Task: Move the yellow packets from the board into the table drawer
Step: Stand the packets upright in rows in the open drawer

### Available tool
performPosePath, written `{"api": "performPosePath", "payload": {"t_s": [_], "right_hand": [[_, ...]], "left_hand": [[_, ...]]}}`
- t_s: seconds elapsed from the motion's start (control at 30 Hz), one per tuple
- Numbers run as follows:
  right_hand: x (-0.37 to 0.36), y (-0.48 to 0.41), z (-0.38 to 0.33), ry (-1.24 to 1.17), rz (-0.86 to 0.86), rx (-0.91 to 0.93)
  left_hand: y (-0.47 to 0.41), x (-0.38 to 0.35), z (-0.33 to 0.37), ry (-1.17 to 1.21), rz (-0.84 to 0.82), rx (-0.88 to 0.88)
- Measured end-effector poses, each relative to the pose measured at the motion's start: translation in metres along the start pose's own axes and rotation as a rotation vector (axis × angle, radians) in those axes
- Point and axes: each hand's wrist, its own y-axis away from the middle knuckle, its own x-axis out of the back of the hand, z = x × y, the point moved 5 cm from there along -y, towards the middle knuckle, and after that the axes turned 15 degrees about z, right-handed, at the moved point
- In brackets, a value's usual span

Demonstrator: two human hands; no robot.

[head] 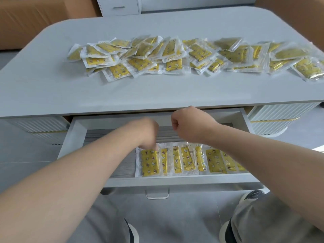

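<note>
we are seemingly pinching (our left hand (147,133) is blurring) a light, slick, floppy yellow packet (150,163) by its top seam; our right hand (190,125) is hanging fisted, empty.

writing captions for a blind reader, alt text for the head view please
A person's left hand touches the leftmost packet of a row of yellow packets in the open drawer; the right hand hovers above, fingers curled. Many more packets lie heaped on the grey tabletop.
</note>
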Motion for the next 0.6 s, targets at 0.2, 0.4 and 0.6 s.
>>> {"api": "performPosePath", "payload": {"t_s": [0.2, 0.4, 0.6], "right_hand": [[0.035, -0.011, 0.015, -0.142, 0.164, -0.122], [0.077, -0.019, 0.053, -0.19, 0.356, -0.289], [0.105, -0.023, 0.157, -0.105, 0.628, -0.509]], "left_hand": [[0.014, 0.072, -0.026, 0.517, 0.369, 0.119], [0.006, 0.095, -0.016, 0.55, 0.838, 0.081], [-0.016, 0.113, 0.062, 0.516, 0.843, -0.204]]}}
